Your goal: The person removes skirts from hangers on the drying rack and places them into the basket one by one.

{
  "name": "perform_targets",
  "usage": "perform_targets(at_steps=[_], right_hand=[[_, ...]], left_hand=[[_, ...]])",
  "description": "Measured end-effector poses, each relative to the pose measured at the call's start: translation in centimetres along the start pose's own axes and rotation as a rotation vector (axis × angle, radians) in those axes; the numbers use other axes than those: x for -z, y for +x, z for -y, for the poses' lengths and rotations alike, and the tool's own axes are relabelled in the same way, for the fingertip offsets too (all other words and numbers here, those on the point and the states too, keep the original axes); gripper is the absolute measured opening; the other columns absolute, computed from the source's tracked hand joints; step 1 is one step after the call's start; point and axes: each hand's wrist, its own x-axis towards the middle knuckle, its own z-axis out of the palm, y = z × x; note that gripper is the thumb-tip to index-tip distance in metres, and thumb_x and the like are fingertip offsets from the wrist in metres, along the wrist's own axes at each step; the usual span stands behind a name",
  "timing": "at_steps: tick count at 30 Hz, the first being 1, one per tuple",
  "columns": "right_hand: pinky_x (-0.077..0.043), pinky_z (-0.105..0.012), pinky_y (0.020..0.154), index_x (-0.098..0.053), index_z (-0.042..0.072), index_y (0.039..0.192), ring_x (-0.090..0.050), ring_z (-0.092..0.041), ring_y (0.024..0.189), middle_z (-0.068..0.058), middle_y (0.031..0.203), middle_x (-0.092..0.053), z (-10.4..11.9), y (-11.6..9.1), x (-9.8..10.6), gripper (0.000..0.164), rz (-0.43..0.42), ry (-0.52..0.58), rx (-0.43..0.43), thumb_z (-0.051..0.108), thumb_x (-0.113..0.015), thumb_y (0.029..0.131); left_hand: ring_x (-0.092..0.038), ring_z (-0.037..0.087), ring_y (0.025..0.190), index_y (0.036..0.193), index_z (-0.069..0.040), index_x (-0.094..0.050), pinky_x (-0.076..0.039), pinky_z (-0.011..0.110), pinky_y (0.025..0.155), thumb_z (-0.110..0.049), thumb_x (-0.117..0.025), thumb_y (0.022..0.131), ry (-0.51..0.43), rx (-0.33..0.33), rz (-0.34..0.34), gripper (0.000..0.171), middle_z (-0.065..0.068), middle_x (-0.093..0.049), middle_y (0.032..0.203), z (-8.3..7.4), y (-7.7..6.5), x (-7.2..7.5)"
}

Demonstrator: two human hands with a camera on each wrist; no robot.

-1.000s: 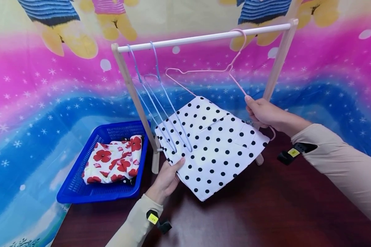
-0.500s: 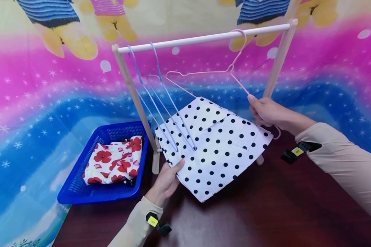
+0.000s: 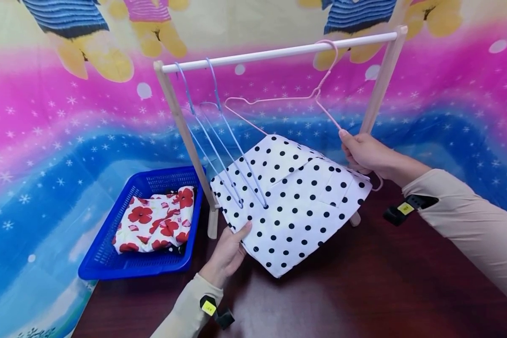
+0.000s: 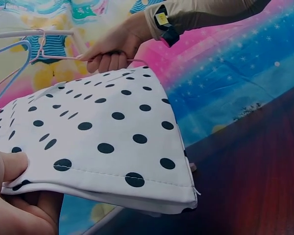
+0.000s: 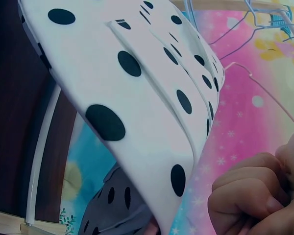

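Head view: left hand point(image 3: 227, 253) pinches the lower left edge of the polka-dot cloth point(image 3: 291, 202), frame centre. Right hand point(image 3: 363, 152) grasps the pink hanger point(image 3: 279, 99), hooked on the rack point(image 3: 279, 50). 2 blue hangers point(image 3: 219, 141) left; basket point(image 3: 110, 267) lower left.

Left wrist view: thumb point(image 4: 12, 166) on the cloth edge.

Right wrist view: fingers point(image 5: 250, 196) clenched round the hanger wire.
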Motion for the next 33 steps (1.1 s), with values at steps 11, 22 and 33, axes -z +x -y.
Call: perform_targets(at_steps=[11,22,33], right_hand=[[-0.022,-0.028,0.041,-0.033,0.013,0.072,-0.023,-0.009,0.042,0.006,0.053,-0.027,0.4,-0.4,-0.1,0.060,-0.022,-0.005,0.002,0.062,-0.020,0.104],[-0.022,-0.026,0.042,-0.033,0.015,0.069,-0.023,-0.009,0.042,0.006,0.053,-0.028,0.3,-0.4,-0.1,0.061,-0.027,-0.003,0.007,0.063,-0.021,0.103],[-0.023,-0.026,0.042,-0.035,0.012,0.072,-0.025,-0.010,0.043,0.005,0.054,-0.029,0.4,-0.7,0.0,0.062,-0.037,-0.049,0.005,0.063,-0.020,0.104]], left_hand=[[-0.072,0.006,0.103,0.134,-0.002,-0.046,-0.058,0.025,0.091,-0.012,-0.052,0.105,-0.018,0.017,-0.017,0.031,-0.008,-0.074,0.108,1.1,-0.4,-0.1],[-0.073,0.006,0.101,0.131,-0.003,-0.047,-0.058,0.025,0.090,-0.011,-0.051,0.105,-0.024,0.020,-0.024,0.027,-0.008,-0.075,0.106,1.3,-0.9,-0.1],[-0.072,0.007,0.103,0.133,-0.004,-0.047,-0.058,0.025,0.091,-0.016,-0.055,0.104,0.002,0.001,-0.006,0.032,-0.007,-0.075,0.110,0.8,-1.4,0.6]])
